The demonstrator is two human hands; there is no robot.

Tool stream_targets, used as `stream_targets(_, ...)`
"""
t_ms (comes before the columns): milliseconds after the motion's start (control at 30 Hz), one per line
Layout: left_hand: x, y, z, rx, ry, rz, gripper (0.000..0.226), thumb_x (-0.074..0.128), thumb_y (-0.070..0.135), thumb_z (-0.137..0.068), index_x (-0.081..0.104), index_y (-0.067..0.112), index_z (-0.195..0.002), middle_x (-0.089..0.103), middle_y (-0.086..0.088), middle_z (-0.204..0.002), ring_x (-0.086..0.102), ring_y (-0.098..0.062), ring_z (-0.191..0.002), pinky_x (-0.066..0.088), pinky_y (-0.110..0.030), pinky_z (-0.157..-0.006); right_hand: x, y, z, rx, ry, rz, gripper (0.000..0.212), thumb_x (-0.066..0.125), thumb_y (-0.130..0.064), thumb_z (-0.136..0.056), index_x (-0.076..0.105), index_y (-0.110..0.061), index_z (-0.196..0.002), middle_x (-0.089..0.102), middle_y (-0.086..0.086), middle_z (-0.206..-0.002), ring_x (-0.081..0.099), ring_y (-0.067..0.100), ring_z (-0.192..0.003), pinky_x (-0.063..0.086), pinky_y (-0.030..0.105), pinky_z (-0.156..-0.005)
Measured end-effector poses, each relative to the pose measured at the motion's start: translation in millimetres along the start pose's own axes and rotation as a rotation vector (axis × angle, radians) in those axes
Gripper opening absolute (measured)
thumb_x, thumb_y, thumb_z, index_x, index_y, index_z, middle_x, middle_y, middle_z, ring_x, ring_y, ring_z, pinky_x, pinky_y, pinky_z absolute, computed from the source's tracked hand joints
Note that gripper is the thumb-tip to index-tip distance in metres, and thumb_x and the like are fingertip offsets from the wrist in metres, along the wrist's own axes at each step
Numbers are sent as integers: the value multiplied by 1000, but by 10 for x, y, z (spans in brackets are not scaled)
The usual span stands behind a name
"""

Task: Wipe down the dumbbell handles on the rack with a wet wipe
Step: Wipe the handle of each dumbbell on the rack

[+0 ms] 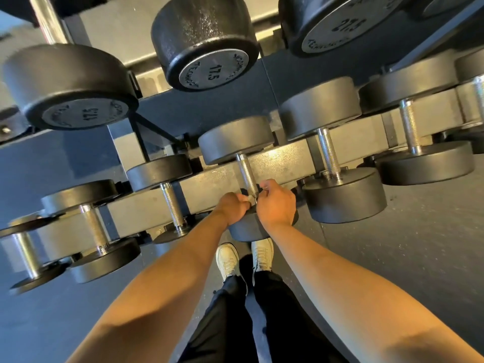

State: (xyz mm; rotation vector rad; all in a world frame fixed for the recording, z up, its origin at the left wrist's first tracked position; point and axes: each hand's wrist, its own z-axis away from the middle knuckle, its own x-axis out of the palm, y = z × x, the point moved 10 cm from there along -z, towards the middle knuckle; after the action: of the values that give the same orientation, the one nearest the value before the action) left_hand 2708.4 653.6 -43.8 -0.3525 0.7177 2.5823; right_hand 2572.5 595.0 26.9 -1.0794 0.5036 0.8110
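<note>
The dumbbell rack (pixel 288 158) fills most of what I see from the head camera, and I look down on it from above. On its upper tier three big dumbbells turn their round end faces to me: two marked 17.5 (pixel 204 43) (pixel 68 85) and, toward the right corner, one marked 27.5 (pixel 335 22). On the lower tier a row of smaller dumbbells lies across the grey rail, each with one head behind the rail and one head at its near edge.

The left forearm (pixel 170 271) and the right forearm (pixel 340 271) are bare and both reach down and forward. They come together over the middle dumbbell (pixel 235 138) of the lower row.

The left hand (pixel 233 208) has its fingers clenched inward and its knuckles up, and it sits on the left side of the chrome handle (pixel 246 174). The right hand (pixel 276 203) sits on the other side, and its fingertips are curled over the bar. Both hands are at the near end of the handle, just above the near head, and they almost touch each other.

The wet wipe (pixel 252 198) shows only as a small pale piece between the two hands, against the handle. Both hands seem to pinch it there. I cannot tell how far it goes around the bar.
</note>
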Motion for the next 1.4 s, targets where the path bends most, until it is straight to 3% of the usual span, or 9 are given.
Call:
stream_targets(167, -162, 151, 241, 86, 160, 222, 28, 64, 19, -94, 65, 16, -122, 71, -5, -113, 66, -21, -104, 52, -32, -91, 10, -84, 49, 69, -154, -85, 26, 50, -16, -96, 56, -21, -120, 63, 8, -85, 63, 33, -87, 49, 38, -75)
stream_targets(300, -273, 256, 326, 94, 341, 510, 19, 60, 23, -91, 64, 21, -109, 71, 2, -100, 67, -20, -97, 56, -36, -84, 97, -248, -64, 5, -260, -261, 18, 52, -12, -97, 50, -24, -110, 54, 5, -110, 57, 21, -96, 43, 29, -74)
stream_targets(400, -303, 308, 333, 172, 388, 581, 22, 58, 17, -93, 63, 19, -114, 68, 5, -106, 65, -11, -98, 50, -17, -75, 160, -282, -214, -57, -265, -221, 12, 56, -7, -96, 59, -18, -101, 54, 6, -111, 54, 17, -97, 36, 11, -70)
stream_targets(533, -321, 242, 402, 175, 446, 680, 41, 61, 12, -98, 51, 23, -136, 59, 15, -125, 58, 17, -97, 42, 0, -73, 49, -168, -417, 93, -63, -411, 14, 57, -4, -96, 69, -11, -95, 64, -1, -101, 59, 12, -94, 45, 12, -76)
stream_targets(633, -210, 227, 420, 133, 456, 522, 43, 50, 10, -99, 51, 26, -139, 56, 16, -121, 57, -1, -107, 39, -4, -72, 108, -131, -476, 238, 20, -650, 14, 63, -8, -95, 75, -15, -95, 68, -9, -95, 62, 7, -92, 52, 23, -86)
stream_targets(733, -142, 201, 371, 93, 463, 398, 45, 43, 12, -98, 50, 32, -137, 61, 15, -122, 60, -14, -110, 48, -29, -83, 246, -221, -532, 295, -10, -760, 11, 69, -10, -91, 77, -18, -94, 72, -11, -91, 65, 3, -88, 50, 12, -73)
stream_targets(933, -152, 151, 332, 42, 485, 335, 41, 45, 22, -101, 44, 37, -140, 60, 16, -110, 57, -13, -95, 43, -30, -75, 334, -329, -674, 239, 5, -599, 19, 72, -9, -89, 61, -21, -79, 63, -10, -83, 62, 11, -83, 50, 19, -69)
stream_targets(1167, -142, 110, 293, 9, 462, 331, 44, 42, 20, -102, 43, 35, -144, 65, 13, -125, 64, -15, -105, 55, -37, -85, 432, -158, -570, 168, -182, -309, 6, 46, -15, -102, 49, -14, -108, 59, 2, -90, 58, 21, -84, 42, 30, -63)
stream_targets(1400, -120, 97, 271, 20, 420, 364, 47, 40, 21, -104, 44, 40, -147, 61, 15, -130, 57, -8, -109, 46, -28, -87, 343, -65, -508, 120, -280, 34, 19, 53, -8, -99, 57, -11, -117, 63, 8, -100, 65, 29, -97, 52, 35, -72)
